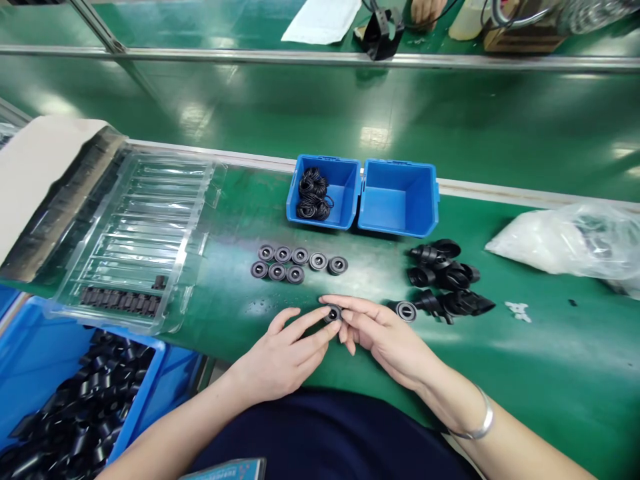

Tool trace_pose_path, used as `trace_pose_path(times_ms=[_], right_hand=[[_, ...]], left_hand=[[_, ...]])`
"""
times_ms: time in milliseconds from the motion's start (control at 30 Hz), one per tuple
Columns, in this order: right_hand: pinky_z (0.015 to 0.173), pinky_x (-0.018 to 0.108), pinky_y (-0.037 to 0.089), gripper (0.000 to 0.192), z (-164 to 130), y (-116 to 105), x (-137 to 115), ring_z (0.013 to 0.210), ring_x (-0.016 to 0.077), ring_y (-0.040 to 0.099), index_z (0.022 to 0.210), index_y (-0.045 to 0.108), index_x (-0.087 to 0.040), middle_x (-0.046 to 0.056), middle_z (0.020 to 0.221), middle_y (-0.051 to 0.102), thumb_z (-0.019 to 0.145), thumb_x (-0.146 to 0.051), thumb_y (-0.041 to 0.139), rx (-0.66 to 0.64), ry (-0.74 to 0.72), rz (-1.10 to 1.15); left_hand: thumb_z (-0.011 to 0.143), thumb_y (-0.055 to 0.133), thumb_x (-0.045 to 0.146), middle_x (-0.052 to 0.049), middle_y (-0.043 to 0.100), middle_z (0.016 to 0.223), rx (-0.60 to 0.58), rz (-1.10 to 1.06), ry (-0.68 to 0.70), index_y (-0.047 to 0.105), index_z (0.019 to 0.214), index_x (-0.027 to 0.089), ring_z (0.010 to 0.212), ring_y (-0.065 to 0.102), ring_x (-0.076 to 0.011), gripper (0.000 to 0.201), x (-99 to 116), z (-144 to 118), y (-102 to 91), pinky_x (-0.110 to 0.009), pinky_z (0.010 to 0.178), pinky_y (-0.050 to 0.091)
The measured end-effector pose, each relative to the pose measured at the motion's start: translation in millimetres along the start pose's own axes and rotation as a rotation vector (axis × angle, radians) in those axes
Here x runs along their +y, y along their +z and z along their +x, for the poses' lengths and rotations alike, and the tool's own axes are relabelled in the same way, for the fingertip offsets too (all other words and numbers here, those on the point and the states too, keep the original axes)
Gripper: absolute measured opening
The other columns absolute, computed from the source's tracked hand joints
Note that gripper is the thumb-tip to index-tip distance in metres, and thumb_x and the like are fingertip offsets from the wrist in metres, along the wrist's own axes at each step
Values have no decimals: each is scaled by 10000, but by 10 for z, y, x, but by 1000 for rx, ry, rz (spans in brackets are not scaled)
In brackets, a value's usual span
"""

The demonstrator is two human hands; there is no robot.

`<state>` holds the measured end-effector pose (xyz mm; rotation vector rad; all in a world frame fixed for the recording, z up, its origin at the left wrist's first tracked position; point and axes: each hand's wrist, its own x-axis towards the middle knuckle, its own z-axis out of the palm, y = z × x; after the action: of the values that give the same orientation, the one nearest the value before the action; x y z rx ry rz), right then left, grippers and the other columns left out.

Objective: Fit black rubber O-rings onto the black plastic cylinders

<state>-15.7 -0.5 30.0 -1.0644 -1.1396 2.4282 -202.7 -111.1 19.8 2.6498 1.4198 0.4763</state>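
One small black ring part [333,313] sits low in the middle, pinched between the fingertips of the left hand [283,353] and the right hand [385,337], with eight more rings [299,262] just above and two blue bins [363,195] higher up.

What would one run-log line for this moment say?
left hand: pinching round black part | right hand: pinching same part | nearby: row of round parts, blue bins
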Motion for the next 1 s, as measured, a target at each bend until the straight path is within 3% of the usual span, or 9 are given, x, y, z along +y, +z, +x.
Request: trace_pose_path(times_ms=[133, 267, 467, 667, 867, 1000], right_hand=[[428, 178, 402, 398, 64, 19, -36, 586, 121, 568, 1174, 638, -151, 10, 643, 584, 885, -425, 623, -9, 82, 8], [346, 132, 327, 346, 132, 30, -28, 456, 74, 500, 1069, 662, -145, -29, 561, 524, 869, -426, 645, 17, 94, 11], [377, 154, 399, 348, 132, 1, -66, 538, 128, 595, 1114, 652, -127, 31, 592, 604, 910, -400, 582, -39, 118, 55], [347, 134, 390, 296, 133, 7, -59, 521, 117, 603, 1079, 630, -139, 10, 630, 604, 888, -365, 631, -38, 87, 59], [344, 148, 419, 334, 126, 9, -66, 535, 137, 624, 1100, 610, -155, 14, 619, 607, 935, -438, 547, -42, 92, 34], [345, 135, 412, 282, 117, -2, -72, 553, 135, 634, 1114, 598, -166, 10, 645, 613, 923, -374, 583, -71, 85, 25]], left_hand=[[973, 426, 140, -30, 451, 1486, -35, 23, 13, 664, 1028, 167, 1395, 349, -243, 246, 13, 24, 21, -414, 1044, 299], [982, 399, 144, -35, 437, 1495, -22, 18, 36, 672, 1029, 152, 1387, 357, -242, 276, -11, 28, 22, -384, 999, 341], [994, 374, 134, -62, 521, 1427, 33, -20, 27, 646, 1152, 130, 1330, 427, -218, 315, -36, 18, 18, -379, 1015, 338], [975, 388, 120, -38, 484, 1460, -7, -21, 10, 662, 1117, 144, 1404, 326, -277, 309, -3, 40, 37, -428, 1020, 317], [982, 408, 170, -13, 407, 1515, -46, 84, -4, 642, 1161, 178, 1392, 347, -250, 294, 55, 35, 63, -389, 953, 351], [984, 406, 169, -35, 389, 1524, -32, 84, 9, 637, 1172, 159, 1403, 329, -252, 297, 65, 22, 70, -379, 968, 350]])
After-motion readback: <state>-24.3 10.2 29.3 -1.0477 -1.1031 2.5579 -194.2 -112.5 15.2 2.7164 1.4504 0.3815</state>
